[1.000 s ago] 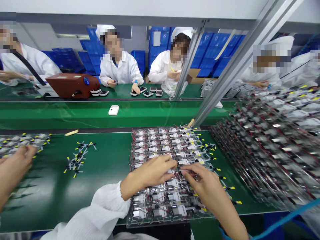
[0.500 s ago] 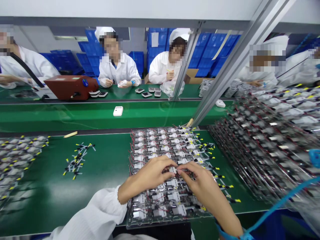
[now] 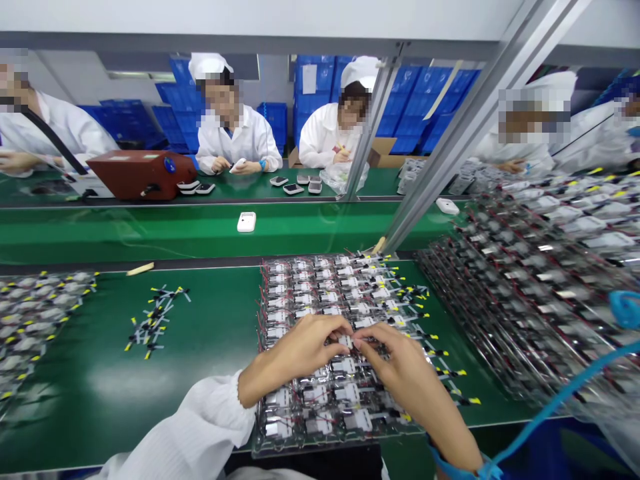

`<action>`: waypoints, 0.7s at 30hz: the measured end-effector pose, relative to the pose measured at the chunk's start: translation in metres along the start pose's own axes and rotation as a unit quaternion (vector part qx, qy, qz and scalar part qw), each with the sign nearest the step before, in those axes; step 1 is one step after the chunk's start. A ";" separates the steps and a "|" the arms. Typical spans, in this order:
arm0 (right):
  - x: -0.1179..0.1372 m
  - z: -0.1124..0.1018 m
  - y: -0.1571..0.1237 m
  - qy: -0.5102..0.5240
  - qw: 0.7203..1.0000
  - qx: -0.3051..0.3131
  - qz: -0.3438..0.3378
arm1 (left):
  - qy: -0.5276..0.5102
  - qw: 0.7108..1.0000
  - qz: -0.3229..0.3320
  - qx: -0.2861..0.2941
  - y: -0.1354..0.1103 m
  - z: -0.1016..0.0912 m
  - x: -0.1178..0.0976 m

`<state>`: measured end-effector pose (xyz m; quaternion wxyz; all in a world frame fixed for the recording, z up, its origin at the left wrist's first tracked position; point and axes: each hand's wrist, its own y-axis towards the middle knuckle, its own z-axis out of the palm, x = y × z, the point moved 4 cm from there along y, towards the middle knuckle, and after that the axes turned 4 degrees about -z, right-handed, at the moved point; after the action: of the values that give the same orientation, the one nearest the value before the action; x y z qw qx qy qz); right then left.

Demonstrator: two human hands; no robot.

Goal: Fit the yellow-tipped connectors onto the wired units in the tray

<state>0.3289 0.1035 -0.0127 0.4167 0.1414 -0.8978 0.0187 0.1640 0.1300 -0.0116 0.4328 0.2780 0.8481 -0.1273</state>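
In front of me lies a clear plastic tray filled with rows of small white-and-silver electronic parts, with thin red wires and yellow-tipped leads. My left hand reaches over its middle, thumb and fingers closed about a small white part. From the other side my right hand meets it, thumb and index finger pinched at that part's right end. The fingertips of both hands nearly touch. Whatever fine piece sits in the right pinch is too small to make out. A blue band circles my right wrist.
Loose yellow-tipped leads lie left of the tray. Another filled tray is at far left; a tall tray stack stands at right. A green conveyor carries white casings. Co-workers sit beyond it, behind a metal post.
Both my hands stay at nearly the same place over the tray. On the conveyor the white casings have moved slightly right. Across from me, a co-worker has tilted the white device in their hands.
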 end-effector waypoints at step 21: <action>-0.002 0.003 -0.001 -0.013 1.000 0.025 0.005 | -0.030 0.999 0.005 -0.018 -0.004 0.004 0.007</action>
<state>0.3285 0.1028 -0.0163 0.4009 0.1475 -0.9032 0.0418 0.1609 0.1274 -0.0197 0.4633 0.2700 0.8358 -0.1181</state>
